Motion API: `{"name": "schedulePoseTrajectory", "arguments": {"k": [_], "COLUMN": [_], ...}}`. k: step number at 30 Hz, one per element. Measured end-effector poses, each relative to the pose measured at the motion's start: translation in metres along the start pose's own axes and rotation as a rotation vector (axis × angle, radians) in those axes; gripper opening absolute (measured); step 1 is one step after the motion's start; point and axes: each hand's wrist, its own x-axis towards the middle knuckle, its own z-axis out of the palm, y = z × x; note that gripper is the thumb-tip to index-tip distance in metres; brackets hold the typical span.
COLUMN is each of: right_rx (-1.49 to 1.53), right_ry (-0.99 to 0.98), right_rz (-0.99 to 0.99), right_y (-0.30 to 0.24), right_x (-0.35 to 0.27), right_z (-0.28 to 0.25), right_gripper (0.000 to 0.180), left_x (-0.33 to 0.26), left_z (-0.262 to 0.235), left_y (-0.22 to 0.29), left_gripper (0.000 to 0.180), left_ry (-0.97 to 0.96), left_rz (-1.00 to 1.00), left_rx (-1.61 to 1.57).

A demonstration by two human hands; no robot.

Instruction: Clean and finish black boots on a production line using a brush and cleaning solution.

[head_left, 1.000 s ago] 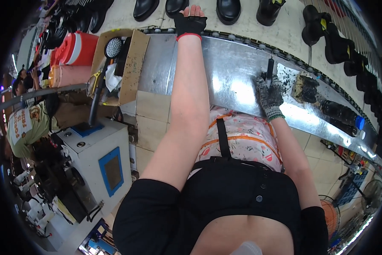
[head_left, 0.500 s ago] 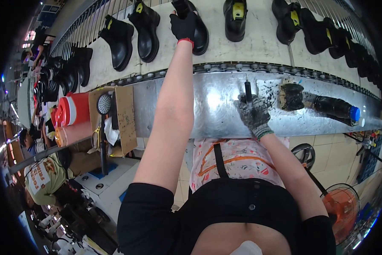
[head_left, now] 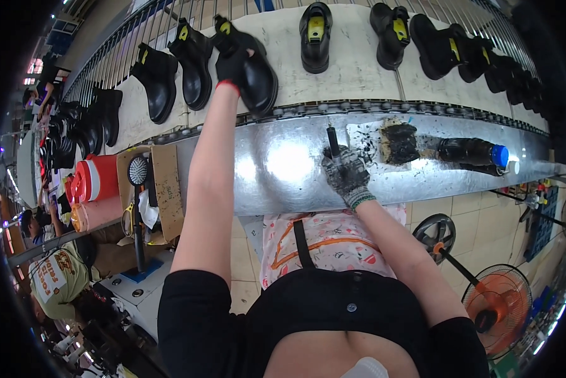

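My left hand (head_left: 234,65), in a black glove with a red cuff, reaches far out to the conveyor and grips a black ankle boot (head_left: 261,82) by its shaft. Some fingers are hidden against the black leather. The boot's toe points toward me and reaches the chain at the belt's near edge. Over the metal worktop, my right hand (head_left: 347,173), in a dirty grey knit glove, closes round a black-handled tool (head_left: 333,142) with a thin tip pointing away from me. A blackened sponge-like block (head_left: 399,142) sits to the right of that hand.
More black boots (head_left: 315,39) stand along the pale conveyor (head_left: 346,82). Right on the worktop (head_left: 264,195) lies a dark bottle (head_left: 472,151) with a blue cap. At left are a cardboard box (head_left: 167,189), a hairbrush (head_left: 138,173) and a red jug (head_left: 97,179). An orange fan (head_left: 497,309) stands lower right.
My left hand has moved from the boot's top to the side of its shaft. The boot's toe is closer to the chain. The whole view has shifted; my right hand keeps its tool.
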Motion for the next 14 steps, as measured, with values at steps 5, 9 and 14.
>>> {"name": "schedulePoseTrajectory", "arguments": {"k": [5, 9, 14], "right_rx": [0.073, 0.041, 0.117], "right_ry": [-0.092, -0.053, -0.103], "right_rz": [0.110, 0.075, 0.174], "right_y": [-0.008, -0.001, 0.012], "right_x": [-0.001, -0.002, -0.009], "right_z": [-0.012, -0.016, -0.014], "right_gripper": [0.043, 0.046, 0.050], "left_x": [-0.113, -0.207, -0.269], "left_z": [-0.044, -0.050, -0.036], "left_y": [0.018, 0.017, -0.020], "left_gripper": [0.027, 0.038, 0.060], "left_ry": [-0.149, -0.101, -0.137], "left_rz": [-0.233, -0.050, 0.284], "left_rx": [-0.362, -0.120, -0.088]}}
